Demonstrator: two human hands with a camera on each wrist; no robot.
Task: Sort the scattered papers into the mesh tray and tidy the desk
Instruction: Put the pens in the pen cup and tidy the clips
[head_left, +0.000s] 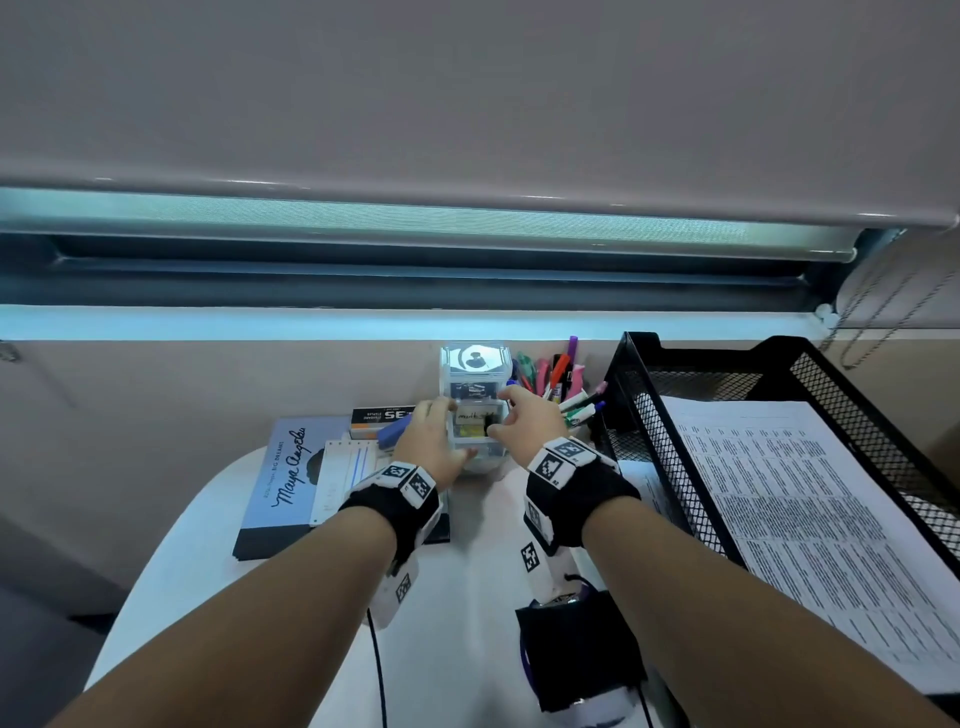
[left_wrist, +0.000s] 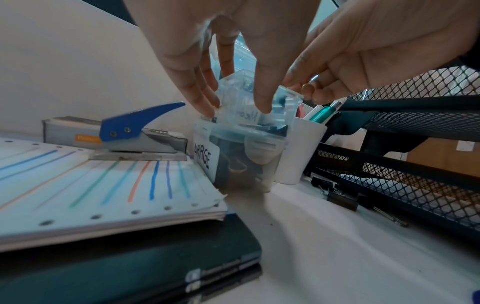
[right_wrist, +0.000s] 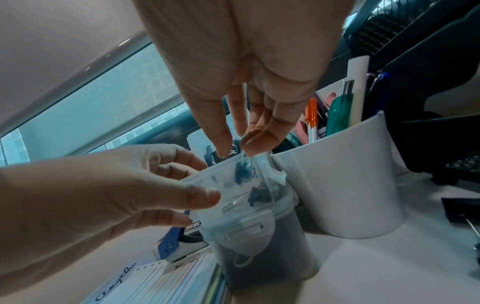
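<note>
Two clear plastic boxes stand stacked at the back of the desk. My left hand (head_left: 441, 426) grips the small upper box (left_wrist: 283, 109) from the left, thumb in front and fingers behind. My right hand (right_wrist: 237, 151) pinches that box's top right edge with thumb and fingertips. Below it stands the bigger box labelled LARGE (left_wrist: 207, 156). The black mesh tray (head_left: 670, 447) is on the right, and printed sheets (head_left: 810, 525) lie in it. A stack of punched sheets with coloured lines (left_wrist: 103, 195) lies on a dark book at the left.
A blue hole punch (left_wrist: 140, 131) sits on the punched sheets beside a staples box (head_left: 379, 415). The white cup of pens (right_wrist: 350, 185) stands between the boxes and the tray. Black binder clips (left_wrist: 342, 201) lie under the tray's front. Another clear box (head_left: 475, 364) stands behind.
</note>
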